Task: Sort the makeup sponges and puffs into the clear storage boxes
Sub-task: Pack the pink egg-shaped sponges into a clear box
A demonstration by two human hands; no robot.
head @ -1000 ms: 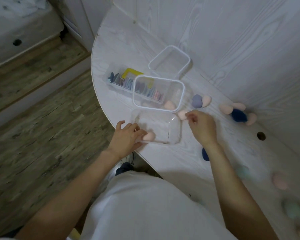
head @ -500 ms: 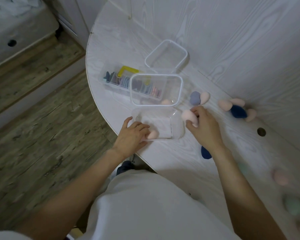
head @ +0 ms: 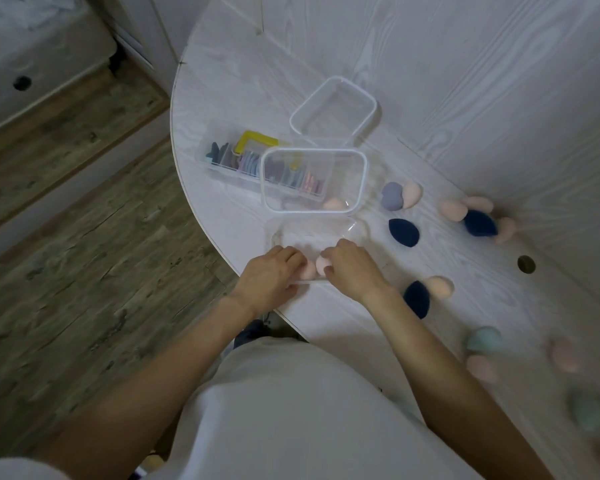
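On white curved table, against pale wood-grain wall: three clear boxes in a row running outward from the body. Farthest box holds nothing visible; middle box now holds one pink sponge; nearest, lowest box sits at table edge under both hands. Beside them a divided organiser with coloured puffs on edge.

Changed within last second: right hand fetched a pink sponge from table and brought it to nearest box; fingers curled round it, pinching. Left hand unmoved, fingers curled over another pink sponge at box's near wall. Judged: pinks being grouped here; release pending.

Still loose to the right: navy sponges, lilac one, peach and teal ones, far ones blurred. Sorting early. Below: worn plank floor.
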